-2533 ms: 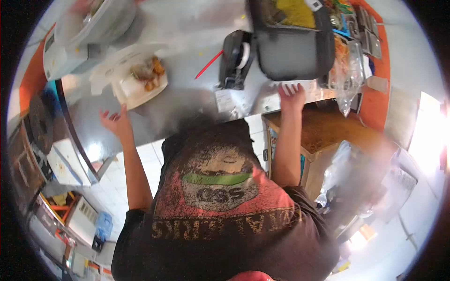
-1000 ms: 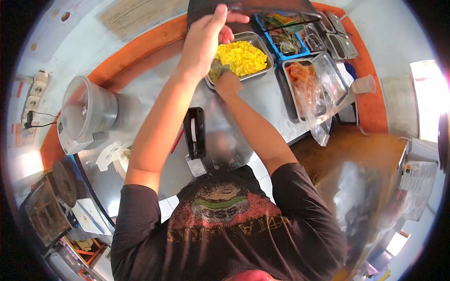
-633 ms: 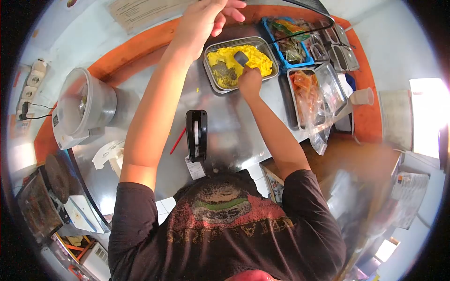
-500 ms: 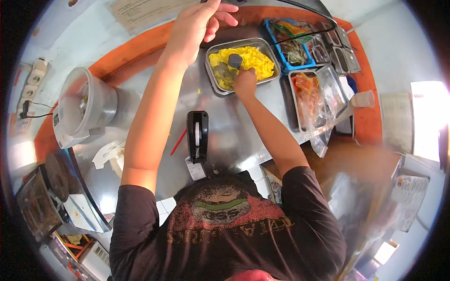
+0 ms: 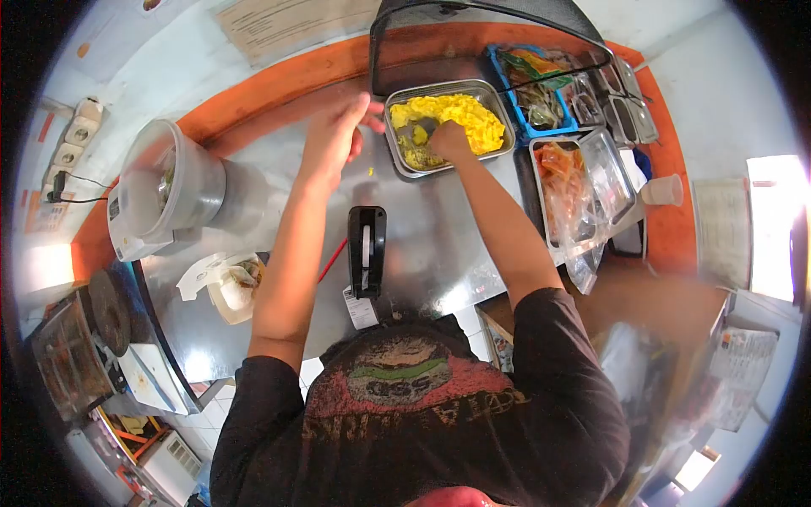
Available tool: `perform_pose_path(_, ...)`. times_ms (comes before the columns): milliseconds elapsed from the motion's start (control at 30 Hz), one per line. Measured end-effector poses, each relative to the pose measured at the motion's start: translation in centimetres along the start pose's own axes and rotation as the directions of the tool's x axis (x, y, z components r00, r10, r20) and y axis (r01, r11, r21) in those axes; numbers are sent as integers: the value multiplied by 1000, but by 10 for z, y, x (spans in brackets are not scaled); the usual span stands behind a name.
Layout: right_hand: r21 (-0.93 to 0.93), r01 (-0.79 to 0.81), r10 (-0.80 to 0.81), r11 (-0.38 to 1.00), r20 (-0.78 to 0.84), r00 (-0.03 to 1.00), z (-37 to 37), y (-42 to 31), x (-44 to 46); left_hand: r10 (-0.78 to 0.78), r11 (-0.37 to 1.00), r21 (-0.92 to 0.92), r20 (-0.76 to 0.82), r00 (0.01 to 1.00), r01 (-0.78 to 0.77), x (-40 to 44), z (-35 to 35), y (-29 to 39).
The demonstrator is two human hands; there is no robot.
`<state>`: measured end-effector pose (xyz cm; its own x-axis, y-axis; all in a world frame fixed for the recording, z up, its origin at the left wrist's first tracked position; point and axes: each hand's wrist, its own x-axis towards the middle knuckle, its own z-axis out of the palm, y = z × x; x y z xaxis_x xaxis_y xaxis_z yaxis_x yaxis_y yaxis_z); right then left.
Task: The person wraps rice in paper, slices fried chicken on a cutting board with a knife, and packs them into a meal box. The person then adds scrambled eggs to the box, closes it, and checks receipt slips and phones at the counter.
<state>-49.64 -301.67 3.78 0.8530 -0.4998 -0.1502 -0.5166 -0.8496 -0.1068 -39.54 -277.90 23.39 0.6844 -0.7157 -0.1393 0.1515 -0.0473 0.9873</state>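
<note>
My right hand (image 5: 449, 142) is closed, with its knuckles up, over the metal tray (image 5: 397, 162) of yellow scrambled egg (image 5: 473, 114). A greyish utensil part with egg on it shows beside its fingers; its kind is unclear, and the grip is mostly hidden. My left hand (image 5: 340, 139) hovers just left of the tray with fingers spread and nothing in it. Behind the tray stands a black mesh cover (image 5: 498, 27), tilted up, its thin dark rim crossing above the right side.
A black tape dispenser (image 5: 367, 253), red pen (image 5: 333, 260) and paper slip (image 5: 361, 309) lie nearer me. An open takeaway box (image 5: 235, 291) and a clear tub (image 5: 198, 190) on a scale are left. At right are a blue basket (image 5: 551, 127) and a tray of orange food (image 5: 559, 169).
My left hand has come down from beside the mesh cover to the tray's left side. My right hand has turned over in the tray, and the dark round utensil end no longer shows upright.
</note>
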Motion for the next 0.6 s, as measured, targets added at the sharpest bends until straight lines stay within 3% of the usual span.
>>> perform_pose_path(67,-150,231,-222,961,75,972,7,21,8,-142,990,-36,-49,989,140,-11,-4,-24)
perform_pose_path(100,-152,234,-224,960,76,972,7,22,3,-141,990,-38,-52,989,139,-17,-7,-38)
perform_pose_path(167,249,69,-89,966,69,994,5,21,-10,-235,970,-77,-55,970,230,-23,-10,-64)
perform_pose_path(300,306,93,-119,948,66,991,10,16,-26,-306,949,-96,-28,952,302,-37,-2,-98)
perform_pose_path(400,524,134,-183,841,42,982,37,37,-16,-317,943,-101,17,948,317,-38,11,-114)
perform_pose_path(433,684,-182,-9,706,265,964,7,30,-26,-311,945,-101,17,950,312,-38,13,-116)
perform_pose_path(467,730,-484,102,482,502,859,-12,25,-34,-328,940,-92,31,944,330,-39,17,-116)
perform_pose_path(500,734,-477,101,483,494,863,-14,24,-36,-343,935,-82,45,938,346,-38,20,-116)
perform_pose_path(567,795,-309,140,522,278,950,-18,20,-35,-345,936,-72,22,938,345,-36,28,-119)
perform_pose_path(600,797,-305,139,521,273,952,-17,15,-31,-353,934,-63,0,936,353,-35,34,-120)
